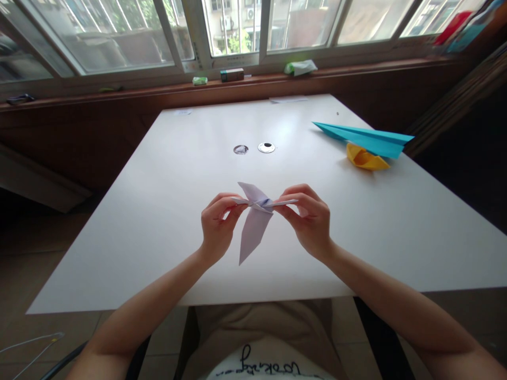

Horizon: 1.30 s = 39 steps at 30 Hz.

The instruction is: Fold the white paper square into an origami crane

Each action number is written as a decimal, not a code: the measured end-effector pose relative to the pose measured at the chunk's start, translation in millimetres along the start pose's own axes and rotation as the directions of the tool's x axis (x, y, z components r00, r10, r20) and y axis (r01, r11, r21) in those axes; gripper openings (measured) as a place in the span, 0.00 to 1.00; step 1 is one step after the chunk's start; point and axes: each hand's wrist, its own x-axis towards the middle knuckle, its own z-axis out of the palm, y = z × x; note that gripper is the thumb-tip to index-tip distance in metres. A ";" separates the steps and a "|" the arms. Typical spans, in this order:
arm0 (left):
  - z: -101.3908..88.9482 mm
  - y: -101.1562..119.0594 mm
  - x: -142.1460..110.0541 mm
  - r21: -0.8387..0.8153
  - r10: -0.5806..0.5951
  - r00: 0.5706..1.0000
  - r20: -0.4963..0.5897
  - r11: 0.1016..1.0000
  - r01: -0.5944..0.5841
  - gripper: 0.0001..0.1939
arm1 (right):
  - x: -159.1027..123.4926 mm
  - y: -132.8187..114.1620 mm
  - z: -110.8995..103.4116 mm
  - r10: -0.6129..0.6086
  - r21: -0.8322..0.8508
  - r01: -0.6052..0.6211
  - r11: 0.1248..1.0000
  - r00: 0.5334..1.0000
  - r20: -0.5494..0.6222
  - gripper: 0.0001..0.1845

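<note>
A folded white paper crane is held above the near middle of the table, its two broad flaps pointing away from me and toward me. My left hand pinches the narrow point on its left side between thumb and fingers. On the opposite side, my right hand pinches the other narrow point in the same way. Both hands are closed on the paper, and the folds at its centre show between them.
The white table carries a blue paper plane and a yellow paper boat at the right. Two round holes or discs, a left one and a right one, are beyond my hands. Small packets lie on the windowsill.
</note>
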 end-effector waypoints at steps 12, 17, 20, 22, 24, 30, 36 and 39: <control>-5.2 13.8 -6.0 0.304 0.424 0.906 0.003 0.863 -0.404 0.12 | -4.5 -8.7 -6.6 -0.344 -0.075 0.343 0.936 0.939 0.001 0.11; -4.5 15.7 -4.5 0.289 0.401 0.916 0.020 0.875 -0.389 0.11 | -6.1 -5.9 -5.8 -0.362 -0.100 0.359 0.928 0.932 -0.016 0.10; -3.6 14.0 -3.0 0.260 0.356 0.933 0.053 0.897 -0.357 0.11 | -5.4 -4.7 -5.4 -0.357 -0.161 0.351 0.923 0.934 -0.009 0.11; -3.0 10.9 -3.7 0.218 0.309 0.949 0.057 0.924 -0.314 0.10 | -4.2 -4.8 -5.1 -0.379 -0.202 0.373 0.906 0.925 0.011 0.12; -2.6 7.1 -5.8 0.151 0.269 0.962 0.051 0.950 -0.274 0.09 | -3.0 -5.2 -5.0 -0.408 -0.222 0.405 0.887 0.912 0.034 0.13; -2.4 1.3 -10.5 0.103 0.275 0.960 0.060 0.955 -0.280 0.15 | -3.1 -4.1 -3.6 -0.412 -0.244 0.411 0.878 0.910 0.052 0.14; -2.5 2.9 -8.7 0.161 0.323 0.946 0.038 0.932 -0.325 0.14 | -5.1 -2.8 -2.3 -0.424 -0.247 0.429 0.869 0.903 0.075 0.13; -3.0 5.1 -7.6 0.187 0.351 0.934 0.063 0.915 -0.357 0.11 | -6.5 -1.3 -2.7 -0.411 -0.239 0.415 0.878 0.909 0.070 0.14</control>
